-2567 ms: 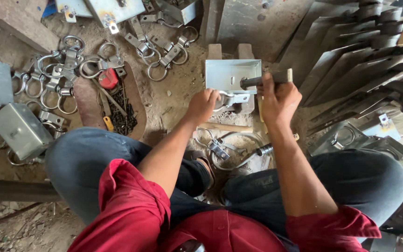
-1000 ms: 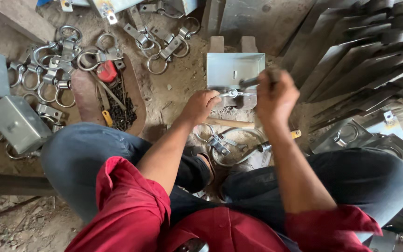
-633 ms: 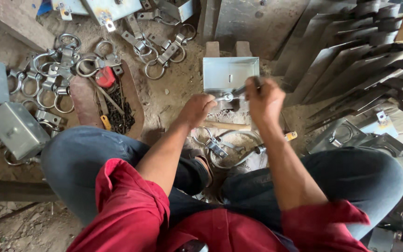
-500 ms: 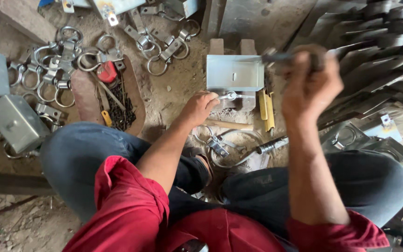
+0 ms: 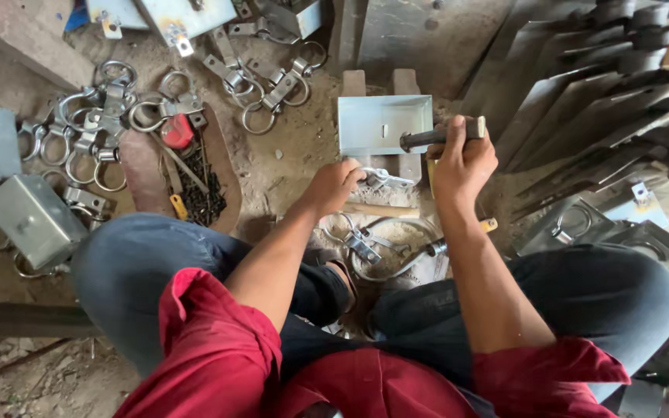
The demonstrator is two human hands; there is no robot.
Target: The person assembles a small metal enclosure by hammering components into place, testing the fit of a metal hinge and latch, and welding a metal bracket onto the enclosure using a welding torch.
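Observation:
My right hand (image 5: pixel 462 159) grips a hammer (image 5: pixel 437 135) by its wooden handle, the dark head pointing left over a grey sheet-metal box (image 5: pixel 385 122). My left hand (image 5: pixel 337 184) pinches a small metal ring clamp (image 5: pixel 385 179) against the work block just below that box. Both hands sit close together in front of my knees. A yellow-handled tool (image 5: pixel 483 227) lies under my right wrist.
Several ring clamps (image 5: pixel 90 131) lie heaped at the left, more at the top (image 5: pixel 269 81). A red-handled tool (image 5: pixel 176 131) and dark screws (image 5: pixel 199 190) rest on a brown tray. Grey metal boxes (image 5: pixel 29 220) stand left. Stacked metal plates (image 5: pixel 605 101) fill the right.
My right hand raised the hammer high to the right half a second ago, and has now brought it back down near the clamp. The left hand has stayed on the clamp.

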